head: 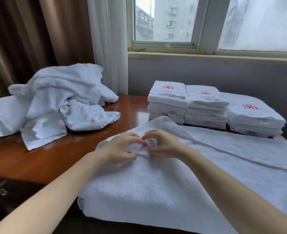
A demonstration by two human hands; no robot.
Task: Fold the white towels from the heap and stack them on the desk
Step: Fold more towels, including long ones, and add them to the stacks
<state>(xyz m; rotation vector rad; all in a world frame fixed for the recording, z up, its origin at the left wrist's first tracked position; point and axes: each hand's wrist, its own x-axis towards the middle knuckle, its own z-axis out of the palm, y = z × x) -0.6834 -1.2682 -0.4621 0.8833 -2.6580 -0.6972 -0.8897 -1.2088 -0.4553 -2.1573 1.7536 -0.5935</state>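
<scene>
Together, left hand (120,149) and right hand (163,144) — each with a pinch of towel (139,186).

We see a rumpled heap (55,105) of white towels at frame left on the reddish surface (131,105). Lower centre: one flat towel (147,191), spread out w/ a bunched bit near its far edge. Mid-right, 3 folded piles in a row, red flower logos on top: left stack (168,102), mid stack (205,107), lower right stack (252,119).
</scene>
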